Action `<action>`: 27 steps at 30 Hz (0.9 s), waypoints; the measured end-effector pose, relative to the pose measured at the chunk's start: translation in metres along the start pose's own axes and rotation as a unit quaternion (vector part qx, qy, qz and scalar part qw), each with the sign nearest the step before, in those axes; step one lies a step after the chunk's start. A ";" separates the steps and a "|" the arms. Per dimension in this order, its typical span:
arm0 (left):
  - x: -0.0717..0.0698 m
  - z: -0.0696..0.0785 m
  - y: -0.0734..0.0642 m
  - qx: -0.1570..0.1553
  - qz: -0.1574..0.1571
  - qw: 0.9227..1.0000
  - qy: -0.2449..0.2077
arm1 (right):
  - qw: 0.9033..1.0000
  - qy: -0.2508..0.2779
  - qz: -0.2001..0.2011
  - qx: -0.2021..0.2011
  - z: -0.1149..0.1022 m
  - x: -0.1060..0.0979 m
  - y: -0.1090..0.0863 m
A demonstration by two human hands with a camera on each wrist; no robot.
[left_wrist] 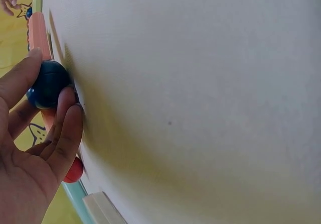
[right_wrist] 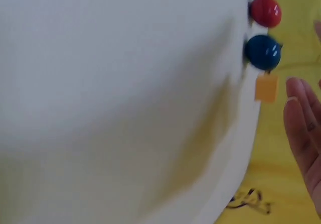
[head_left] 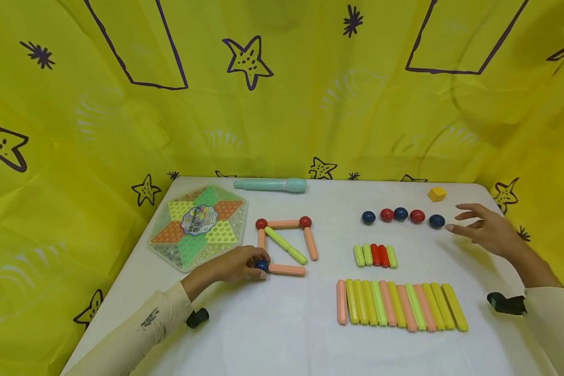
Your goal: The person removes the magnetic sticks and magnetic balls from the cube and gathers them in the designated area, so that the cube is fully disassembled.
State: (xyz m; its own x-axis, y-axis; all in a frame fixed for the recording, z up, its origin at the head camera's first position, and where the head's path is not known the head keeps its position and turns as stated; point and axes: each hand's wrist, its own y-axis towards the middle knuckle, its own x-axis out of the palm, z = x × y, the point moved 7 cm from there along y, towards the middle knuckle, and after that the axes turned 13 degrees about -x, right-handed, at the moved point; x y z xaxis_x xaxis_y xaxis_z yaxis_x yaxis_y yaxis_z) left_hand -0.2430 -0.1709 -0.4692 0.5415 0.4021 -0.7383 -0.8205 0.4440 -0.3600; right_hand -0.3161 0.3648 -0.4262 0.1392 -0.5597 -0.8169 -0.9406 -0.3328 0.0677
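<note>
My left hand (head_left: 238, 264) pinches a dark blue ball (left_wrist: 49, 83) between thumb and fingers, at the near left corner of a frame of sticks. A pink stick (head_left: 286, 270) runs right from that ball; another pink stick (head_left: 261, 238) runs back to a red ball (head_left: 261, 224). Along the back, a pink stick (head_left: 283, 224) links it to a second red ball (head_left: 305, 222), with a pink stick (head_left: 311, 243) coming forward. A yellow-green stick (head_left: 285, 245) slants inside. My right hand (head_left: 491, 230), fingers spread and holding nothing, hovers beside a blue ball (head_left: 436, 221).
More red and blue balls (head_left: 417, 216) line up at the right, with an orange block (head_left: 436, 194) behind. Nearer lie short sticks (head_left: 376, 256) and a row of long sticks (head_left: 401, 305). A star-patterned game board (head_left: 225, 230) and a teal tube (head_left: 270, 185) occupy the back left.
</note>
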 end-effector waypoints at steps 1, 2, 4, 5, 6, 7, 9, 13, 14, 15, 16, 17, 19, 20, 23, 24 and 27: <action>0.000 0.000 0.000 0.000 0.000 1.000 -0.001 | 1.000 -0.005 -0.004 -0.007 -0.005 0.001 0.003; 0.000 0.000 0.000 0.000 0.000 1.000 -0.002 | 1.000 -0.012 -0.007 -0.014 -0.010 0.001 0.006; -0.001 0.000 0.000 0.003 0.000 1.000 -0.005 | 1.000 -0.021 -0.009 -0.022 -0.020 0.002 0.013; -0.001 0.000 -0.001 0.004 0.000 1.000 -0.006 | 0.999 -0.020 -0.009 -0.028 -0.025 0.004 0.016; -0.001 0.001 -0.001 0.005 0.000 1.000 -0.006 | 0.999 -0.015 -0.012 -0.035 -0.030 0.005 0.020; 0.000 0.001 -0.001 0.005 -0.001 1.000 -0.006 | 0.999 -0.012 -0.014 -0.044 -0.036 0.007 0.024; 0.000 0.001 -0.001 0.007 -0.001 1.000 -0.007 | 0.998 -0.007 -0.018 -0.062 -0.051 0.014 0.033; 0.000 0.000 -0.002 0.007 0.000 1.000 -0.008 | 0.994 0.007 -0.037 -0.099 -0.086 0.039 0.057; 0.000 0.000 -0.002 0.006 -0.001 1.000 -0.009 | 0.994 0.007 -0.043 -0.105 -0.095 0.048 0.063; 0.000 -0.001 -0.002 0.005 -0.001 1.000 -0.010 | 0.992 0.013 -0.053 -0.110 -0.104 0.058 0.070; 0.000 -0.001 -0.002 0.004 -0.001 1.000 -0.010 | 0.991 0.019 -0.062 -0.118 -0.113 0.069 0.076; 0.000 -0.001 -0.002 0.003 -0.002 1.000 -0.011 | 0.989 0.024 -0.073 -0.126 -0.123 0.080 0.082; 0.001 -0.002 -0.001 0.002 -0.002 1.000 -0.011 | 0.985 0.030 -0.101 -0.136 -0.142 0.104 0.093; 0.001 -0.002 -0.001 0.001 -0.002 1.000 -0.012 | 0.983 0.032 -0.117 -0.138 -0.152 0.115 0.098; 0.001 -0.002 0.000 0.000 -0.001 1.000 -0.007 | 0.976 0.037 -0.164 -0.138 -0.179 0.147 0.109; 0.000 -0.002 0.000 0.000 0.000 1.000 -0.006 | 0.974 0.036 -0.180 -0.134 -0.186 0.156 0.111; 0.002 -0.002 0.001 -0.004 -0.002 1.000 -0.007 | 0.968 0.027 -0.215 -0.125 -0.204 0.179 0.117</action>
State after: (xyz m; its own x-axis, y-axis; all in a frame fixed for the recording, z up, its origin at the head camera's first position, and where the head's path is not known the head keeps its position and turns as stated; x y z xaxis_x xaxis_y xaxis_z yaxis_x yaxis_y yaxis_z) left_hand -0.2434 -0.1709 -0.4720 0.5477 0.4119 -0.7283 -0.8195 0.4397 -0.3676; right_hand -0.3379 0.0708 -0.4477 0.5240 -0.3655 -0.7693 -0.6887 -0.7132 -0.1302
